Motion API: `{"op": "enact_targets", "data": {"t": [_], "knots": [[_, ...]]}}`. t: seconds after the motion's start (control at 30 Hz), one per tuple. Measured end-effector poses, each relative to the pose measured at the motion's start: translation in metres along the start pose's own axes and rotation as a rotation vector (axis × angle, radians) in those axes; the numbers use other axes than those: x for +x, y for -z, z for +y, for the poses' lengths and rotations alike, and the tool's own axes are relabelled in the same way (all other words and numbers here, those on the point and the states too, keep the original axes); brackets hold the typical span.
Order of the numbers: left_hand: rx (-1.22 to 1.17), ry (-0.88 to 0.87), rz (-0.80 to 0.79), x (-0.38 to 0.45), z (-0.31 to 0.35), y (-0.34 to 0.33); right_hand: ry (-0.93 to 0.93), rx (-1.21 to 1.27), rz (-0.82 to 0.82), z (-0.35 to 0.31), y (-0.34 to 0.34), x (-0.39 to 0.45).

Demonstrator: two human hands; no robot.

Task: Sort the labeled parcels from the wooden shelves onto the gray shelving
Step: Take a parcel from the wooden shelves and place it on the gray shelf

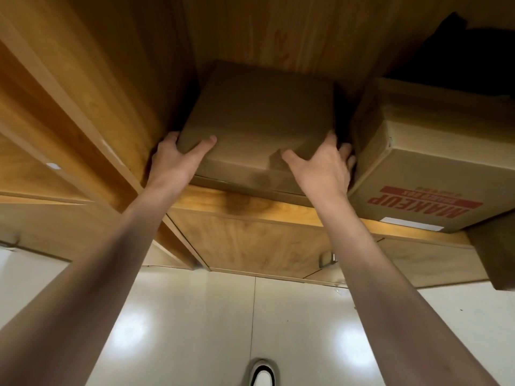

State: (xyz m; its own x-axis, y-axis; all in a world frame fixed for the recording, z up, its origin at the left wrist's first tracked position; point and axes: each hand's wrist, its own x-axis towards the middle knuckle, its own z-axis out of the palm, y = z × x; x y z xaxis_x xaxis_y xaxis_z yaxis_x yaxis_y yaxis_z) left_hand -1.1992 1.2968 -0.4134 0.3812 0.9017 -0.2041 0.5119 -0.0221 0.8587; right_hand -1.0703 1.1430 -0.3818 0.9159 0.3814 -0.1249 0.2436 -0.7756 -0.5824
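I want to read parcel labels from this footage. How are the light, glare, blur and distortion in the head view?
Head view: the shelf recess is dim, so the plain box held by the left hand and right hand shows no readable label; the printed box appears upside down, its white sticker washed out; glare spots on the floor; wide-angle bending of the forearms; slight softness overall.

Both hands grip a plain box (256,118) on the wooden shelf (250,204): left hand (178,157) at 9 o'clock, right hand (323,165) at 3.

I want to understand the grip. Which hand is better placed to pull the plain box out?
Probably the left hand: it wraps the plain box corner freely. The right hand is squeezed against the printed box.
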Motion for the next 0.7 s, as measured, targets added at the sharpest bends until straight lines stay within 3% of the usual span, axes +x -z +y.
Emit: {"op": "enact_targets", "data": {"t": [0.27,0.7], "knots": [[-0.052,-0.029,0.012,-0.003,-0.002,-0.001,-0.139,0.245,-0.124,0.009,0.003,0.008],[-0.043,-0.075,0.059,-0.079,-0.015,0.043,-0.038,0.33,-0.039,0.011,0.026,-0.075]]}}
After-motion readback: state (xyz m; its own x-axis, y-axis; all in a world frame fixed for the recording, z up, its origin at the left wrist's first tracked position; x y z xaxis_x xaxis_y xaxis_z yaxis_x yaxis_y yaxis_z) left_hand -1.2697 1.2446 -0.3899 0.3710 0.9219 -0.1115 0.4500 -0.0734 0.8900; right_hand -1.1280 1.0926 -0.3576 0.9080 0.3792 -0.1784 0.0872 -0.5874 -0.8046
